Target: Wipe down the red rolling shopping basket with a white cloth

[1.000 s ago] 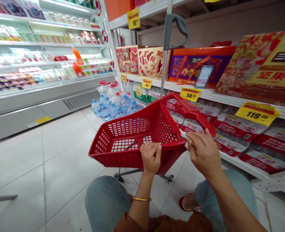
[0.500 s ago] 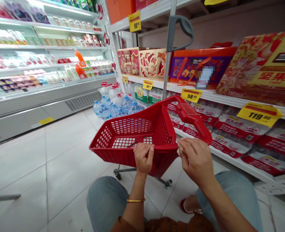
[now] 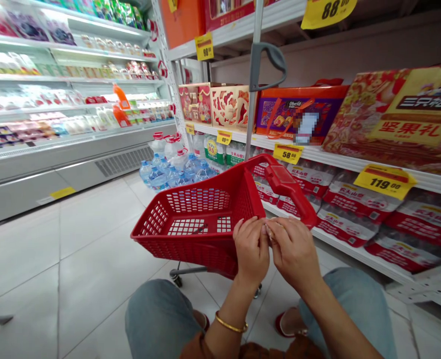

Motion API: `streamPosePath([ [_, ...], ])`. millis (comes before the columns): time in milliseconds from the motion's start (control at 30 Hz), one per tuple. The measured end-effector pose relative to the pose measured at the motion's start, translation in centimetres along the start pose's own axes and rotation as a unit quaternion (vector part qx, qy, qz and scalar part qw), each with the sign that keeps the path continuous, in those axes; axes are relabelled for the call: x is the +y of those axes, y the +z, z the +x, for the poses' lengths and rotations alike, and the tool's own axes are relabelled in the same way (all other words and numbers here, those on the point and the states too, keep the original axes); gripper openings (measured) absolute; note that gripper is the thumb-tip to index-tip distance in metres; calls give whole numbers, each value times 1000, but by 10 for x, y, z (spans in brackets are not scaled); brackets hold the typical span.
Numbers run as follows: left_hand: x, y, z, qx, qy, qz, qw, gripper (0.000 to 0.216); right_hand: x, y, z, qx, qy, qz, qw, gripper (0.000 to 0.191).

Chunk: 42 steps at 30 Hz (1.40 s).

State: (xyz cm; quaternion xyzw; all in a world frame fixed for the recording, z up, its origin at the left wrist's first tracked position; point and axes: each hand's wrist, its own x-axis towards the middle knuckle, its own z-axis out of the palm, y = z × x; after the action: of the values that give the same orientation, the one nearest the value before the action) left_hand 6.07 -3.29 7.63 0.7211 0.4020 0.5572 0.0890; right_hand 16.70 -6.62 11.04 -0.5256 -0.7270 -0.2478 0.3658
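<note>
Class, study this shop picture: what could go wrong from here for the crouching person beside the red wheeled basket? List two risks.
1. Neither the left hand nor the right hand seems to grip the red plastic wheeled basket; on the smooth white floor tiles it might roll off.
2. The hands meet over something too small to identify; if dropped, it could slip through the basket's holes.

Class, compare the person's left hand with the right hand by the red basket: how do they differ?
The left hand has a gold bangle on its wrist; the right hand has a bare wrist. The left hand overlaps the near rim of the red basket; the right hand sits below its red handle. Both show their backs, fingers curled, tips meeting; what they pinch is too small to tell.
</note>
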Motion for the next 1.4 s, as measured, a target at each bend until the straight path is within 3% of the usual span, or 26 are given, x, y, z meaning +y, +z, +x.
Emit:
streamPosePath([
  [267,-9,-1,-3,-23,39,-9,999,24,13,-8,3,-24,13,-4,1000,20],
  [633,-10,-5,-2,-8,32,-5,999,22,42,-22,6,33,40,-48,997,20],
  [900,-9,-5,-3,1,21,-3,1000,24,25,-13,3,50,34,-25,998,21],
  [1400,-12,-9,-4,1,32,-13,999,27,-18,6,0,21,9,15,1000,24],
])
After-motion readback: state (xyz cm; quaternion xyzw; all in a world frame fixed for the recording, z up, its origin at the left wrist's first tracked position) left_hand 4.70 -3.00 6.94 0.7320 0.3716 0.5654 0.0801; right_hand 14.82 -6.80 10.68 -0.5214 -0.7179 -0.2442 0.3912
